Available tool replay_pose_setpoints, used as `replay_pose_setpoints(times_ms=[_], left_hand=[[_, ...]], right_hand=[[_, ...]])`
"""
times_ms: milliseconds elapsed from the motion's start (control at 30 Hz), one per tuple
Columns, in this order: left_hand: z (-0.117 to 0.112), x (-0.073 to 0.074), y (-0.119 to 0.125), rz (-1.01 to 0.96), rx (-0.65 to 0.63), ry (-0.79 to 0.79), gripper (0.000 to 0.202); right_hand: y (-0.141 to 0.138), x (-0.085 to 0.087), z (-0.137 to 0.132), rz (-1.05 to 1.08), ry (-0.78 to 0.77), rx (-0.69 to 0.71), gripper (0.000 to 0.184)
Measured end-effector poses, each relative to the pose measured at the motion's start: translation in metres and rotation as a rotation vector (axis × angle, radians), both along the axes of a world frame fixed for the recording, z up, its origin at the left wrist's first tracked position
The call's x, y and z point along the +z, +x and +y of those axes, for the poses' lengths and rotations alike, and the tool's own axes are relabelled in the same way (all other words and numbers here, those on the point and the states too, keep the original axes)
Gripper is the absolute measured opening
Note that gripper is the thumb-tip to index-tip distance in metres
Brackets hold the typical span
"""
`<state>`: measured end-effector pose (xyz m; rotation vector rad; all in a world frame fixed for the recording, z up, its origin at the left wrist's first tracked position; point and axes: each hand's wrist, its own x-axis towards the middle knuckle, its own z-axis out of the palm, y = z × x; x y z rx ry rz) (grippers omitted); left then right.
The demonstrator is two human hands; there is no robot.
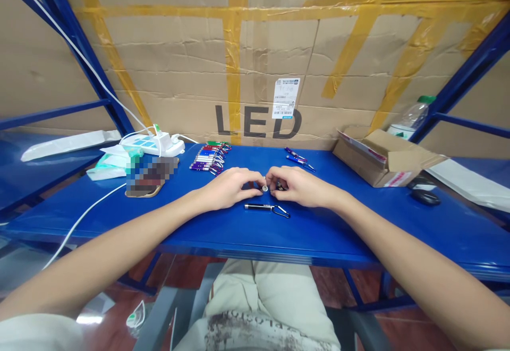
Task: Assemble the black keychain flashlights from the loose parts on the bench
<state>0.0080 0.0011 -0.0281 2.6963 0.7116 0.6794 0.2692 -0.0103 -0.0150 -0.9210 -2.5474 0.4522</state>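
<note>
My left hand [236,185] is closed in a pinch over the table, with a small round silver piece, like a button cell [265,188], at its fingertips. Close against it, my right hand [295,185] has its fingers curled together. Some small dark and gold bits [280,186] show under that palm, but what its fingertips grip is hidden. Just in front of both hands lies a black pen-shaped keychain light [258,207] with a carabiner clip. Beyond my left hand is a row of several similar keychain lights [205,158] in red, blue, silver and purple.
Purple and blue keychain lights [297,159] lie behind my right hand. To the right are an open cardboard box [374,162], a black mouse [425,197] and a plastic bottle [412,117]. A phone [151,177] and a white power strip [153,144] with cables occupy the left.
</note>
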Motion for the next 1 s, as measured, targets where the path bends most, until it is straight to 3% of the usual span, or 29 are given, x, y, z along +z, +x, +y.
replay_pose_setpoints(times_ms=[167,300,667,1000], left_hand=[[0.001,0.0,0.001,-0.072,0.034,-0.098,0.019],[0.001,0.001,0.001,-0.097,0.061,-0.143,0.019],[0.001,-0.001,0.001,-0.09,0.056,-0.144,0.016],[0.0,-0.001,0.003,-0.113,0.064,-0.177,0.019]], right_hand=[[-0.001,0.003,-0.003,0.198,0.109,-0.094,0.022],[-0.003,0.006,-0.008,0.34,0.1,-0.113,0.024],[-0.007,0.002,-0.01,0.279,0.214,-0.017,0.023],[-0.005,0.004,-0.011,0.234,0.237,-0.026,0.018]])
